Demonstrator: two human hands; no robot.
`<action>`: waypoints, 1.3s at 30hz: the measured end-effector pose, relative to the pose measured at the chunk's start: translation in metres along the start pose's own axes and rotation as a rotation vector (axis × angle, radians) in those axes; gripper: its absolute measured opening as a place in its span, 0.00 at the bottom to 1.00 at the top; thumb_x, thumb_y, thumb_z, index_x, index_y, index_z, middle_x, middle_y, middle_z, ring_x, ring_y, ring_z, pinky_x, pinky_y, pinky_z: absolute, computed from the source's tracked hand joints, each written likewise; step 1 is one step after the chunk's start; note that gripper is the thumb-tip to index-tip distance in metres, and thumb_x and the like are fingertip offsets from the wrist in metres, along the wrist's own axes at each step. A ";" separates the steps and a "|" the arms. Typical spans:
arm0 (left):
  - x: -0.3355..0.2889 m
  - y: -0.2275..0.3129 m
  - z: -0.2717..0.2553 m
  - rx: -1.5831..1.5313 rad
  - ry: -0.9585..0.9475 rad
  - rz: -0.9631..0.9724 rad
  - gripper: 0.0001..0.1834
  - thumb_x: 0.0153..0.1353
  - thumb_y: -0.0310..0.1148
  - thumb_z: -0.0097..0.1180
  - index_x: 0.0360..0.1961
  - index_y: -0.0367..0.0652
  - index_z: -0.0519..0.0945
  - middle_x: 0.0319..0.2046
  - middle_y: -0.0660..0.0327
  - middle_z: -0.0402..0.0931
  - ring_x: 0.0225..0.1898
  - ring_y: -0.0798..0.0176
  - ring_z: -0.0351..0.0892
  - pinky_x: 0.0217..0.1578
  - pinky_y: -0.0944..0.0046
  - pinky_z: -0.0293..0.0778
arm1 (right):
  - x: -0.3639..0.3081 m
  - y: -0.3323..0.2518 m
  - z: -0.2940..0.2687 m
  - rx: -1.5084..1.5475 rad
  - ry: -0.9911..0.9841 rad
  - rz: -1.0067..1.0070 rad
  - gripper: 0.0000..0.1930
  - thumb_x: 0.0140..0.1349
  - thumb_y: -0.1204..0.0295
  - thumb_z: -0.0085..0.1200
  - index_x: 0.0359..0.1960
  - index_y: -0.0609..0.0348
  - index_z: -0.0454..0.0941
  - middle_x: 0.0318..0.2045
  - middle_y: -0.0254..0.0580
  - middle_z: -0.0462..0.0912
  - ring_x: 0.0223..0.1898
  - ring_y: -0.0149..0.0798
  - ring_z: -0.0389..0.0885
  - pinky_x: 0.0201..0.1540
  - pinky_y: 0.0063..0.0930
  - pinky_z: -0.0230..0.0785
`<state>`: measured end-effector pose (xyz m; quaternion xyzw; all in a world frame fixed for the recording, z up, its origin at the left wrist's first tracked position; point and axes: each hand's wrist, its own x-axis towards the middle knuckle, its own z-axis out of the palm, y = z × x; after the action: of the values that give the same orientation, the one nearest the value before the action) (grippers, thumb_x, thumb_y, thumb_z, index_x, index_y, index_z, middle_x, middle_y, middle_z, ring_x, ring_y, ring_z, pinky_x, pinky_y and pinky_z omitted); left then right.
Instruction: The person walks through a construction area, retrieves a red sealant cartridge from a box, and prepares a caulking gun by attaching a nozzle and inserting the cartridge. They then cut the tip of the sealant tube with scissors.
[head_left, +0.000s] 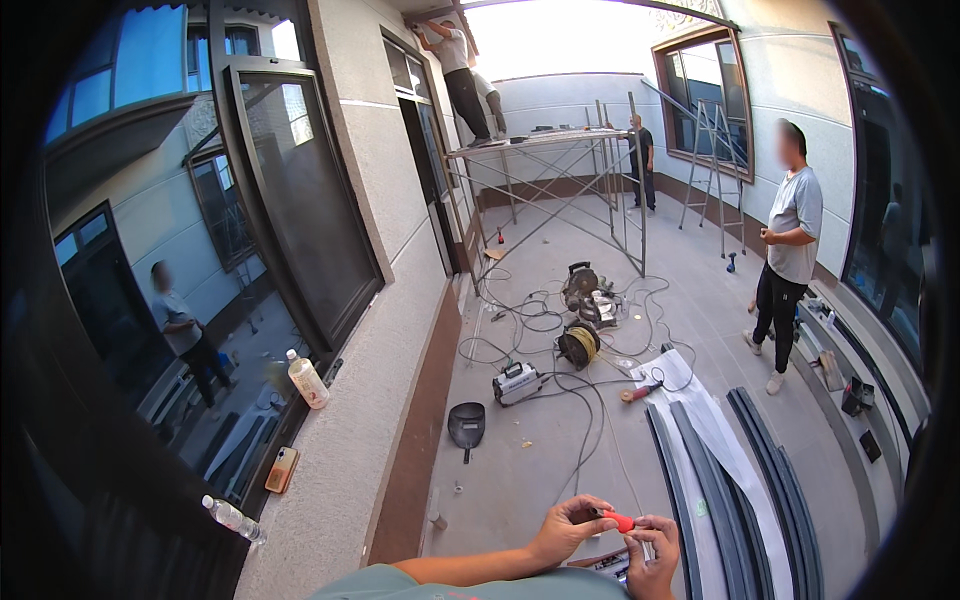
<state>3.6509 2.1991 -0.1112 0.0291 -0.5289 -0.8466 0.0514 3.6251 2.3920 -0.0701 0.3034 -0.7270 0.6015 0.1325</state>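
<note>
Close to my body, at the bottom of the head view, both hands meet around a small bright red cylindrical piece (618, 521) with a dark end. My left hand (566, 532) pinches the dark end between thumb and fingers. From the other side, my right hand (654, 553) grips the red end with its fingertips. The exact kind of this piece is too small to make out. Beneath the hands a partly hidden white and dark item (610, 565) shows; I cannot tell what it is.
Long dark metal profiles (715, 480) lie at right by an angle grinder (640, 393). Ahead are a welding mask (467, 427), welding machine (516, 382), cable reel (578, 346) and loose cables. People stand on scaffolding (545, 143) and at right (792, 225). Bottles and a phone (282, 470) rest on the left ledge.
</note>
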 end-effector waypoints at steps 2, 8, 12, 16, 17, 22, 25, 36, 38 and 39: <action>0.002 0.001 0.002 0.021 0.042 0.029 0.11 0.62 0.26 0.68 0.45 0.42 0.83 0.44 0.64 0.82 0.49 0.69 0.80 0.54 0.66 0.76 | 0.000 0.002 -0.002 -0.019 -0.006 -0.027 0.03 0.63 0.82 0.61 0.38 0.65 0.80 0.45 0.51 0.81 0.49 0.49 0.80 0.50 0.37 0.75; 0.003 0.005 0.008 0.036 0.075 0.019 0.11 0.63 0.29 0.69 0.46 0.43 0.84 0.43 0.65 0.83 0.47 0.71 0.80 0.50 0.69 0.74 | -0.011 0.021 0.000 0.153 0.034 0.109 0.02 0.67 0.79 0.59 0.38 0.65 0.80 0.46 0.49 0.79 0.47 0.42 0.80 0.47 0.33 0.77; 0.001 0.007 0.011 0.177 0.049 -0.063 0.15 0.65 0.33 0.67 0.50 0.41 0.84 0.44 0.64 0.83 0.48 0.71 0.80 0.52 0.69 0.74 | -0.014 0.038 0.002 0.238 0.070 0.247 0.03 0.68 0.77 0.58 0.40 0.65 0.79 0.48 0.46 0.79 0.38 0.33 0.81 0.33 0.25 0.78; 0.001 0.005 0.012 0.150 -0.041 -0.110 0.19 0.68 0.37 0.63 0.56 0.37 0.82 0.46 0.62 0.83 0.49 0.70 0.79 0.54 0.67 0.75 | -0.018 0.039 0.003 0.046 -0.009 0.096 0.14 0.70 0.74 0.58 0.55 0.62 0.77 0.48 0.45 0.80 0.33 0.31 0.82 0.24 0.24 0.79; 0.000 0.004 0.012 0.137 -0.061 -0.133 0.20 0.70 0.37 0.61 0.57 0.36 0.80 0.47 0.61 0.83 0.51 0.69 0.79 0.56 0.66 0.74 | -0.022 0.036 0.003 0.083 -0.078 0.226 0.16 0.70 0.74 0.57 0.58 0.61 0.76 0.48 0.45 0.81 0.33 0.31 0.82 0.25 0.25 0.80; -0.004 0.002 0.010 0.087 -0.145 -0.080 0.21 0.75 0.38 0.53 0.60 0.32 0.78 0.49 0.60 0.82 0.50 0.69 0.79 0.56 0.65 0.75 | -0.027 0.023 0.005 0.428 -0.157 0.497 0.22 0.70 0.73 0.58 0.64 0.59 0.71 0.53 0.48 0.82 0.46 0.38 0.86 0.29 0.30 0.86; -0.007 0.007 0.012 0.096 -0.141 -0.051 0.22 0.76 0.39 0.50 0.60 0.31 0.78 0.49 0.60 0.81 0.47 0.69 0.78 0.55 0.65 0.75 | -0.023 0.020 0.004 0.382 -0.077 0.393 0.13 0.66 0.75 0.60 0.49 0.66 0.78 0.37 0.46 0.83 0.34 0.37 0.84 0.39 0.29 0.78; -0.020 0.034 0.027 0.139 -0.264 0.132 0.15 0.71 0.23 0.53 0.56 0.32 0.80 0.53 0.54 0.78 0.52 0.62 0.79 0.55 0.60 0.77 | -0.030 0.023 0.002 0.529 -0.202 0.392 0.17 0.75 0.64 0.51 0.57 0.63 0.71 0.38 0.38 0.81 0.38 0.28 0.77 0.42 0.24 0.72; -0.020 0.034 0.029 0.106 -0.282 0.157 0.15 0.70 0.20 0.54 0.56 0.34 0.81 0.53 0.53 0.77 0.52 0.61 0.79 0.55 0.60 0.78 | -0.030 0.022 0.000 0.529 -0.224 0.365 0.18 0.75 0.63 0.51 0.58 0.63 0.71 0.41 0.39 0.80 0.40 0.30 0.78 0.45 0.26 0.73; -0.020 0.034 0.030 0.084 -0.280 0.153 0.14 0.69 0.20 0.55 0.55 0.35 0.82 0.53 0.53 0.78 0.52 0.61 0.79 0.54 0.60 0.78 | -0.029 0.021 0.000 0.511 -0.236 0.361 0.18 0.76 0.63 0.50 0.58 0.63 0.70 0.43 0.40 0.79 0.41 0.32 0.79 0.46 0.27 0.73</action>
<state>3.6694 2.2129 -0.0672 -0.1273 -0.5666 -0.8131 0.0405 3.6354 2.4023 -0.1032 0.2605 -0.6051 0.7389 -0.1416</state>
